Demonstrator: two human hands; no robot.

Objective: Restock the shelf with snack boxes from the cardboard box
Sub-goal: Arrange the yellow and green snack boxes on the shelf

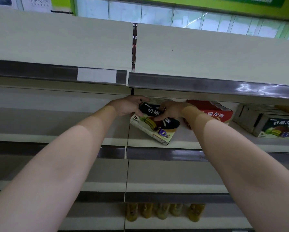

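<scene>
- Store shelf, mostly bare; jars on a lower tier.
- Your left hand and right hand both grip a tilted snack box over the shelf.
- Red box just right; more boxes far right.

The green snack box lying tilted on the shelf bears white characters on a dark band: "好丽" shows, then a hand covers the middle, and "派" shows at the band's far end. A large purple "10" stands near its lower corner.

The red box behind it reads "丽友·派" in white on its front face; the start is hidden by an arm.

The green box at the right reads "好丽友" plus one more character too blurred to tell.

A poster at top left shows "小米10". The white shelf-edge tag is blank.
</scene>
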